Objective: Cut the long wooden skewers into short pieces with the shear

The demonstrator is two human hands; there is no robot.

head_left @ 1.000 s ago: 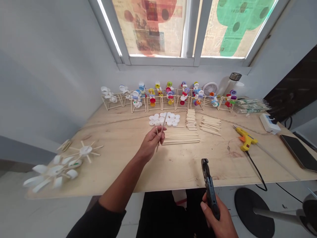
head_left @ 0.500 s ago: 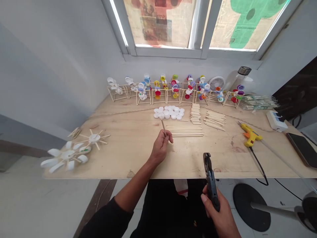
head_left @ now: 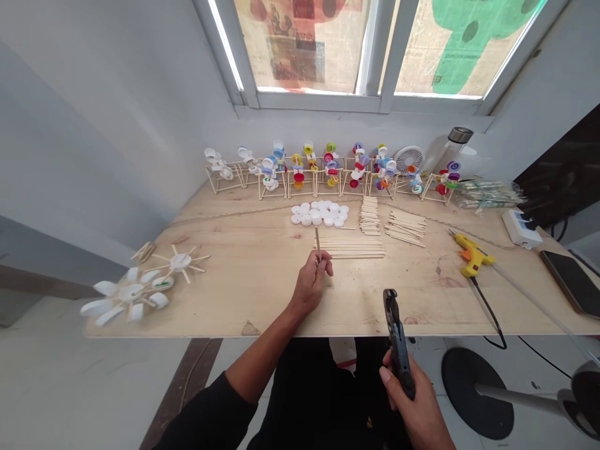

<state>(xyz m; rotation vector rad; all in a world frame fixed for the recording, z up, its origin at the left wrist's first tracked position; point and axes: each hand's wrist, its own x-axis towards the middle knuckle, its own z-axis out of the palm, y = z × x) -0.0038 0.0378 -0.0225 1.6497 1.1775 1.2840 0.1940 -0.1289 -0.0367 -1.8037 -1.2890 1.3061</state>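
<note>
My left hand (head_left: 312,281) is closed on a thin wooden stick (head_left: 317,240) that points up and away, just in front of a row of long sticks (head_left: 351,246) lying on the plywood table (head_left: 262,275). My right hand (head_left: 417,406) grips black pliers (head_left: 396,340) near the table's front edge, their jaws pointing up. White bottle caps (head_left: 319,213) lie in a cluster behind the sticks.
Short stick piles (head_left: 405,226) lie right of centre. A yellow glue gun (head_left: 472,255), a power strip (head_left: 521,228) and a phone (head_left: 569,275) are at the right. Stick frames with coloured caps (head_left: 328,172) line the back wall. White cap wheels (head_left: 135,294) sit at the left corner.
My left hand drew back toward me and a little right with the stick, whose tip swung more upright. The right hand with the pliers stayed put.
</note>
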